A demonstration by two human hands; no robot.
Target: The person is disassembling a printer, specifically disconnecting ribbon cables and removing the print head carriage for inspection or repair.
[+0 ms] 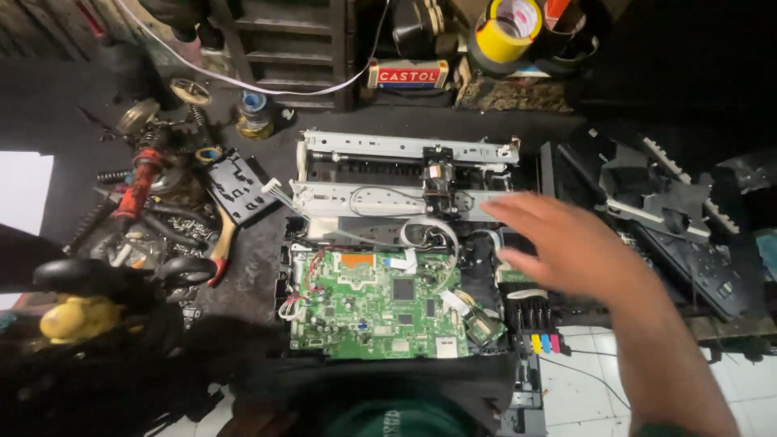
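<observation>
Under open right grip [558, 239]: printer chassis [405, 194].

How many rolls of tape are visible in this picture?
2. A yellow tape roll sits at the top, right of centre. A smaller blue tape roll sits on a jar at the upper left. Others may be hidden in the dark clutter.

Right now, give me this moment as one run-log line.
right hand: open, fingers spread, hovering over opened printer | left hand: not in view | green circuit board: exposed, untouched | ink tubes: beside board
</observation>
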